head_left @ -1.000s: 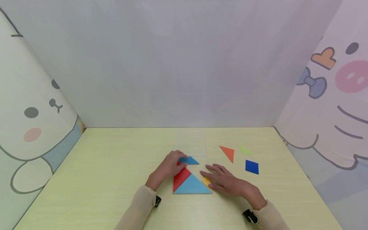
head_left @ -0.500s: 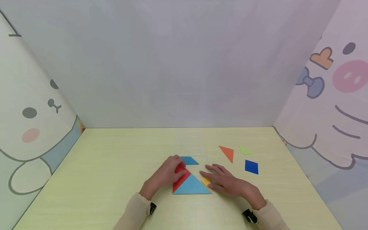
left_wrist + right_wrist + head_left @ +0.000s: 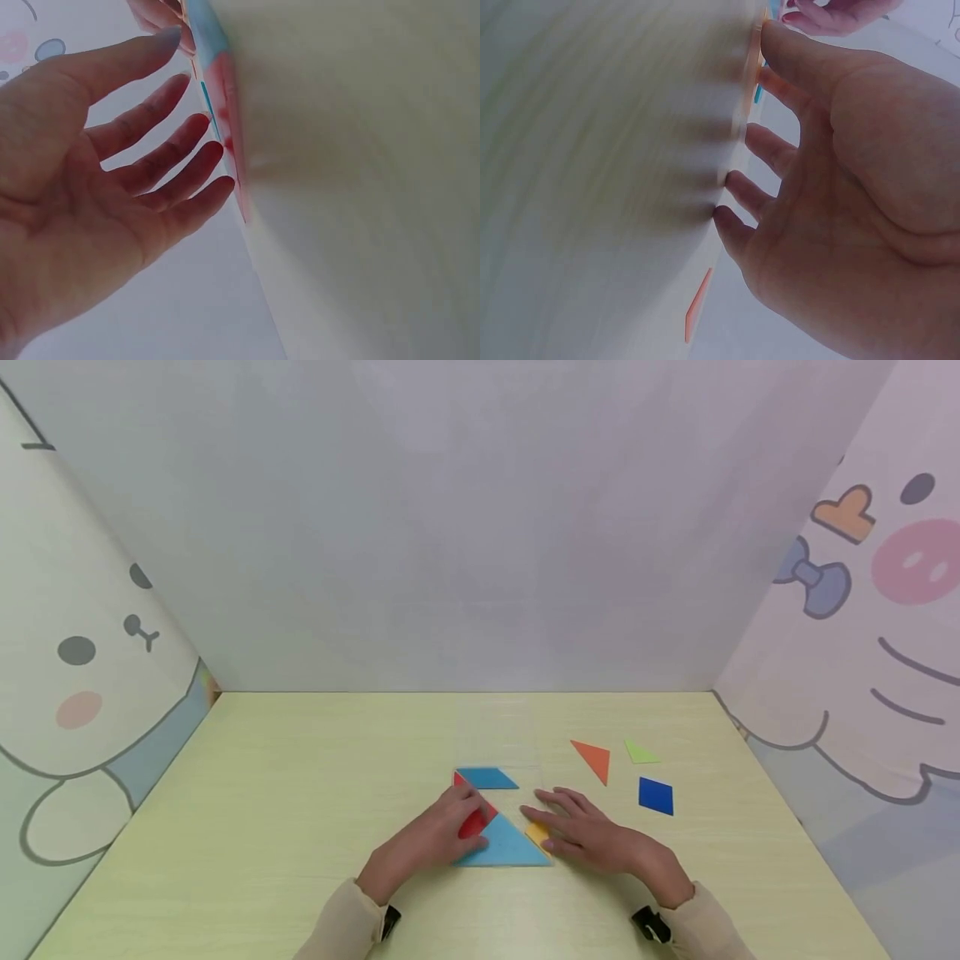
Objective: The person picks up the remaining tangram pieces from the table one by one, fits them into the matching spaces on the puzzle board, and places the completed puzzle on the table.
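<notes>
In the head view, a large red triangle (image 3: 489, 811) and a large light-blue triangle (image 3: 510, 847) lie side by side in a square tangram tray. Along the tray's far edge sits a blue four-sided piece (image 3: 487, 778). My left hand (image 3: 438, 833) rests over the red triangle with fingers spread and slightly bent, its thumb above the light-blue one. Beside the right edge, my right hand (image 3: 596, 842) touches down with fingers spread, its thumb at a yellow piece (image 3: 537, 833) that it partly covers. The left wrist view shows the fingertips at the red triangle (image 3: 222, 105).
An orange triangle (image 3: 596, 760), a light-green triangle (image 3: 641, 752) and a dark-blue four-sided piece (image 3: 656, 796) lie apart at the right. Beyond the tray a clear sheet (image 3: 495, 732) lies flat on the table (image 3: 300, 777). A pale wall (image 3: 465, 527) stands behind.
My left hand has moved toward me, from the blue piece down over the red triangle, uncovering the blue piece. My right hand and the pieces look unmoved.
</notes>
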Motion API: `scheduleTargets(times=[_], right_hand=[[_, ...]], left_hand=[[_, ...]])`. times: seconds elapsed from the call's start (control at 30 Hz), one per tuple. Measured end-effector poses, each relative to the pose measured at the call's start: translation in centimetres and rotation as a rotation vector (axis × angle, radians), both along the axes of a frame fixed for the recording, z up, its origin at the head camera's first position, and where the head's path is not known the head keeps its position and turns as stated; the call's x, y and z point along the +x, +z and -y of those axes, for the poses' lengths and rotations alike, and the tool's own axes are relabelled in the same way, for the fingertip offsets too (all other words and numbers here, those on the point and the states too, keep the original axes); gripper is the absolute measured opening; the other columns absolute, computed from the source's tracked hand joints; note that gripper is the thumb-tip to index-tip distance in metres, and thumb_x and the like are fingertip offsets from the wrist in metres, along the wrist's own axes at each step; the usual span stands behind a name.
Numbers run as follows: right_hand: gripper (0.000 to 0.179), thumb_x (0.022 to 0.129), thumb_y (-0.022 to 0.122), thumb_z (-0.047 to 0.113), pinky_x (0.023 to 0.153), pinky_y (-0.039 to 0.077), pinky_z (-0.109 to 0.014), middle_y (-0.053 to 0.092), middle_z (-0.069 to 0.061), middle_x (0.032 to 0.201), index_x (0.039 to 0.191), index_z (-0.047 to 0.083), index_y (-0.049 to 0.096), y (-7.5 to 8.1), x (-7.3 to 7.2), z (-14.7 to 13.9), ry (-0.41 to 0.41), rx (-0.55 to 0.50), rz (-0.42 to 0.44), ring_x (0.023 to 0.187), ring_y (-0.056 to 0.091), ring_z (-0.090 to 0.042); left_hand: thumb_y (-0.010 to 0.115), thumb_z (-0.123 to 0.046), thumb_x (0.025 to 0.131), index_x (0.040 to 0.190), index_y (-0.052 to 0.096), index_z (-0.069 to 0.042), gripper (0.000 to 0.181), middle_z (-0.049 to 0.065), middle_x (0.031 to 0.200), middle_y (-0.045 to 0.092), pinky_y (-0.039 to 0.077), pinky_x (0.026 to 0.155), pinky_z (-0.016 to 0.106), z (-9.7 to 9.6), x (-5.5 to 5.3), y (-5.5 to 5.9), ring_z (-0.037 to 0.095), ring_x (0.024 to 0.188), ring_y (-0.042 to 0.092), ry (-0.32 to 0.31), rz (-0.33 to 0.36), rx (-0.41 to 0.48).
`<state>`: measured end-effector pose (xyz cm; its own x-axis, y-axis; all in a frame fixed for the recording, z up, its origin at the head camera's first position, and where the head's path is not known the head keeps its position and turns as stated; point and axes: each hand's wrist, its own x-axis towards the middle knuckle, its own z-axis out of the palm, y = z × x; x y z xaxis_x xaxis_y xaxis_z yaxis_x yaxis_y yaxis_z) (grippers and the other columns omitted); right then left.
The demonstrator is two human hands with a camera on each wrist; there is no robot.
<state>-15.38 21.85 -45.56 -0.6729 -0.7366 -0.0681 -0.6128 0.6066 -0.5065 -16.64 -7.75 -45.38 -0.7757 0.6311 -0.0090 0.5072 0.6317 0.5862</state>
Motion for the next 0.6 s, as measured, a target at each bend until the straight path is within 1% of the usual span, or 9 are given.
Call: scheduleTargets(times=[0.13, 0.3, 0.43, 0.6], right_hand=[[0.053, 0.109, 0.051, 0.029, 0.108, 0.032, -0.073, 0.031, -0.025, 0.161, 0.158, 0.012, 0.04, 0.1, 0.0, 0.1, -0.017, 0.007, 0.031, 0.145, 0.026, -0.049], [0.053, 0.11, 0.049, 0.031, 0.109, 0.033, -0.071, 0.032, -0.024, 0.161, 0.158, 0.013, 0.04, 0.1, -0.1, 0.1, -0.019, 0.023, 0.022, 0.145, 0.027, -0.048], [0.053, 0.11, 0.049, 0.031, 0.109, 0.033, -0.071, 0.032, -0.023, 0.161, 0.158, 0.013, 0.04, 0.1, -0.1, 0.1, -0.015, 0.026, 0.015, 0.145, 0.027, -0.048], [0.053, 0.11, 0.049, 0.031, 0.109, 0.034, -0.07, 0.032, -0.023, 0.161, 0.159, 0.014, 0.04, 0.1, -0.1, 0.1, -0.016, 0.024, 0.018, 0.145, 0.027, -0.047]], left_hand=[[0.082, -0.022, 0.09, 0.115, 0.067, -0.009, 0.032, 0.003, 0.122, 0.054, 0.054, 0.086, 0.025, 0.1, 0.3, -0.1, 0.019, 0.112, 0.05, -0.038, 0.0, 0.004], [0.082, -0.021, 0.09, 0.113, 0.066, -0.009, 0.031, 0.002, 0.122, 0.052, 0.053, 0.091, 0.026, 0.3, 0.7, -0.1, 0.018, 0.111, 0.049, -0.083, -0.021, 0.015], [0.083, -0.023, 0.089, 0.114, 0.066, -0.011, 0.033, 0.001, 0.124, 0.052, 0.052, 0.095, 0.026, 0.4, 1.0, 0.1, 0.017, 0.113, 0.048, -0.095, -0.025, 0.003], [0.083, -0.022, 0.089, 0.117, 0.066, -0.01, 0.036, 0.002, 0.123, 0.052, 0.052, 0.096, 0.025, 0.3, 1.3, 0.2, 0.017, 0.112, 0.049, -0.103, -0.065, -0.022]])
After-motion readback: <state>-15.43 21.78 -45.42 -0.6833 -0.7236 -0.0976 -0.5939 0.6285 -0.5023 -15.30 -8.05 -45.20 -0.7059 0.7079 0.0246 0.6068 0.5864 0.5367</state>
